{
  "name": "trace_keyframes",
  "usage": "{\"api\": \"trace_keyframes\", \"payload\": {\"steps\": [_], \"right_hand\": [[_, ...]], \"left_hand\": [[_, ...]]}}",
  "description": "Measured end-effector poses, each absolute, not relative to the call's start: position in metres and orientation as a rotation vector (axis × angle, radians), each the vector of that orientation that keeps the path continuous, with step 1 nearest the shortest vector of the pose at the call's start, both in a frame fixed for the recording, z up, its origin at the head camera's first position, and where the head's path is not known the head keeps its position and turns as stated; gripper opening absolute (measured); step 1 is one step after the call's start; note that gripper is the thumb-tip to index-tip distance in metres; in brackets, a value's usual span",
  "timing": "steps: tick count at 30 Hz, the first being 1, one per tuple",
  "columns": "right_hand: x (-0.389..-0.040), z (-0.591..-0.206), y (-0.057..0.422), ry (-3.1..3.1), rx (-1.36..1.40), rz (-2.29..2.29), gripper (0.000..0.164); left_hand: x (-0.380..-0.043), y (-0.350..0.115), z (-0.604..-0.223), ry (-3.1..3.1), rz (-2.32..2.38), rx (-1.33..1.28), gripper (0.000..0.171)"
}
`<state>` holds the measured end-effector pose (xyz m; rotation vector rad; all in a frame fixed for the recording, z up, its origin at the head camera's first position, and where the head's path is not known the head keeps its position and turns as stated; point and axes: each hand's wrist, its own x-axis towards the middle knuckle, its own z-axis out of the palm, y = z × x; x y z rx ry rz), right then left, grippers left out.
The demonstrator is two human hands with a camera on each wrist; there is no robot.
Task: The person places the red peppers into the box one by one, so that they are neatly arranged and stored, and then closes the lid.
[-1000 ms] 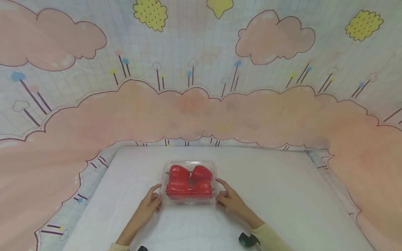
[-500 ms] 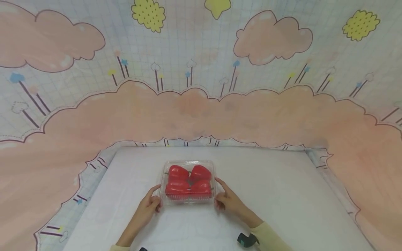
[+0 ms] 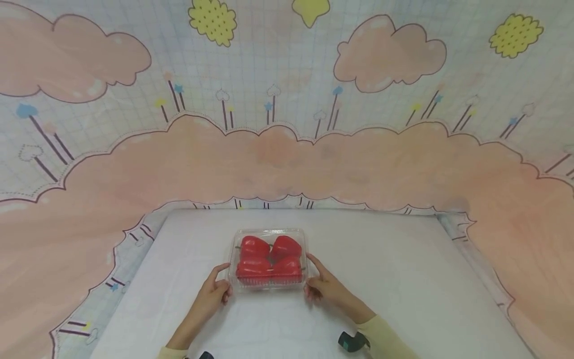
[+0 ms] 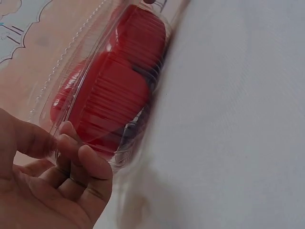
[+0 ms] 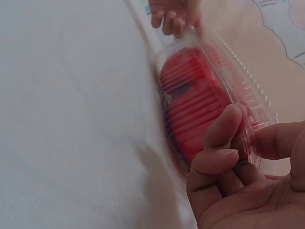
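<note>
A clear plastic clamshell box (image 3: 270,231) with red bell peppers (image 3: 254,269) inside stands on the white table, left of its middle. The peppers lie in two rows, and green stems show on some. At the box's left side my left hand (image 3: 215,289) pinches the rim between thumb and curled fingers. My right hand (image 3: 329,288) does the same on the right edge, its index finger reaching along that side. Both wrist views show fingertips on the ribbed plastic wall, near the beaded rim (image 4: 59,59). The far part of the box is hidden in those views.
White table surface (image 3: 403,269) spreads around the box on all sides. Behind it hangs a cloth (image 3: 278,164) printed with clouds and stars. Dark wrist devices show below, one by the right sleeve (image 3: 354,342) and one by the left (image 3: 206,355).
Over the last second the right hand's lower fingers have shifted slightly left, closer under the box's near corner. The box has hardly moved and the left hand stays at its side.
</note>
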<state>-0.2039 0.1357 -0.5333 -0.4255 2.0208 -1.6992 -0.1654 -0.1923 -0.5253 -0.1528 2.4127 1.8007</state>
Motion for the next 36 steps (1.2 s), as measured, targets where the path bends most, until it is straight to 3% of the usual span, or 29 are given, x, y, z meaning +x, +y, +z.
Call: {"api": "trace_keyframes", "payload": {"steps": [36], "right_hand": [[-0.2066, -0.5371, 0.1349, 2.039, -0.412, -1.748, 0.073]], "left_hand": [[-0.1641, -0.1936, -0.5266, 2.379, 1.826, -0.23, 0.054]]}}
